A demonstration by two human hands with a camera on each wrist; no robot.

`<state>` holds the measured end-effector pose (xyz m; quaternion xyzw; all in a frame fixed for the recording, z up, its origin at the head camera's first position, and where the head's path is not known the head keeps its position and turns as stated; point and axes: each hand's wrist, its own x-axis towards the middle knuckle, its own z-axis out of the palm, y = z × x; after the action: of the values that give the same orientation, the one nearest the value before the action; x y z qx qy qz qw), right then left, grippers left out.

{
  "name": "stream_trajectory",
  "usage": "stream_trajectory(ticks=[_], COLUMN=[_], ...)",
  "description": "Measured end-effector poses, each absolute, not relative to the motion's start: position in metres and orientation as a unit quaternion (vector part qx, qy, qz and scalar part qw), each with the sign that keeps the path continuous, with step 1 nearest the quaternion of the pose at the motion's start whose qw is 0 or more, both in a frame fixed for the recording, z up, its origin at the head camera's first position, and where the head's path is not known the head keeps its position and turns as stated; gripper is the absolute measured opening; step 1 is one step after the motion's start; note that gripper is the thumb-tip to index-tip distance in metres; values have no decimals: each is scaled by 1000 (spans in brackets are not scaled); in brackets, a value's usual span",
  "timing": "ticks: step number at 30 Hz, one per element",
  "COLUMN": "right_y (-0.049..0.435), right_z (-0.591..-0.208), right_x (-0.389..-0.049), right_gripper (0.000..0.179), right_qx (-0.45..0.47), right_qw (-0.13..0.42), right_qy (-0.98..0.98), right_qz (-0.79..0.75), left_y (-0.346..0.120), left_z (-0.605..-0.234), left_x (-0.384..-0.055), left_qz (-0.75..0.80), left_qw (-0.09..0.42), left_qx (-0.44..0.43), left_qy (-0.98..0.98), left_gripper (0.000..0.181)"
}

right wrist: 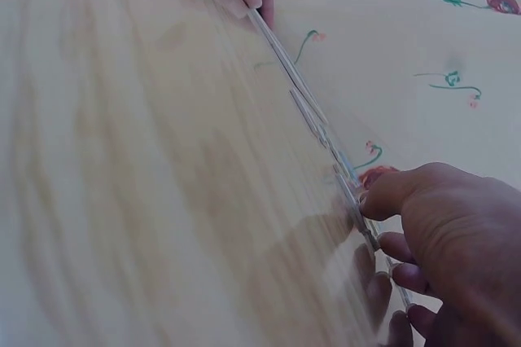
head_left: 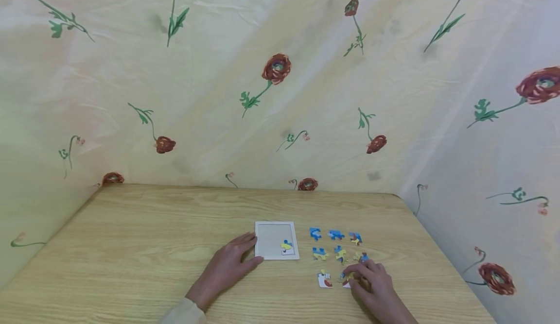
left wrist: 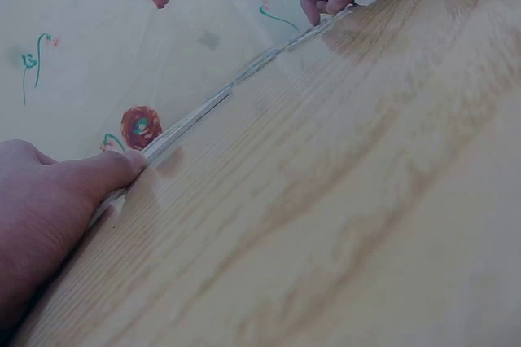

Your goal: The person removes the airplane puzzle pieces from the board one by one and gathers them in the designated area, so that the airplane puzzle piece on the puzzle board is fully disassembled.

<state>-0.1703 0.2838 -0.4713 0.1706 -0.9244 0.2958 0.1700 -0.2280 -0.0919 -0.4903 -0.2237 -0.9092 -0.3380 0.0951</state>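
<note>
A square white puzzle frame [head_left: 276, 258] lies on the table with one blue, yellow and white piece [head_left: 287, 247] in its lower right corner. My left hand [head_left: 229, 263] rests against the frame's left side, fingers extended and thumb [left wrist: 122, 169] at the near corner. To the right, my right hand [head_left: 374, 285] pinches a puzzle piece [head_left: 346, 283] in the near row, its fingers hiding part of it. Beside that lies a white and red piece [head_left: 324, 280]. In the right wrist view the thumb and fingertips of the right hand [right wrist: 464, 241] are low at the tabletop.
Several loose pieces lie in rows right of the frame, among them a blue piece [head_left: 336, 235], a blue and yellow piece [head_left: 320, 254] and a red and blue piece [head_left: 356, 238]. A flowered cloth [head_left: 210, 71] hangs behind and beside the wooden table [head_left: 175, 231].
</note>
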Motion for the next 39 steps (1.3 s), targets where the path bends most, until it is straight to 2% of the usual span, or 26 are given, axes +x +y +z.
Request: stream_trajectory(ticks=[5, 14, 23, 27, 39], right_y=[285, 287, 282, 278, 255], right_z=[-470, -471, -457, -451, -447], right_x=[-171, -172, -176, -182, -196], right_gripper=[42, 40, 20, 16, 18], right_qx=[169, 191, 162, 154, 223], right_qw=[149, 163, 116, 94, 103], right_qy=[-924, -917, -925, -931, -920], right_qz=[308, 310, 324, 317, 304], left_y=[-92, -91, -92, -91, -91], left_z=[-491, -488, -488, -488, -488], left_x=[-228, -227, -228, -228, -228], left_qz=[-337, -341, -343, -340, -339], left_qw=[92, 92, 93, 94, 95], left_qx=[-219, -215, -218, -218, -219], left_qy=[-911, -911, -909, -910, -910], left_gripper=[60, 60, 62, 62, 61])
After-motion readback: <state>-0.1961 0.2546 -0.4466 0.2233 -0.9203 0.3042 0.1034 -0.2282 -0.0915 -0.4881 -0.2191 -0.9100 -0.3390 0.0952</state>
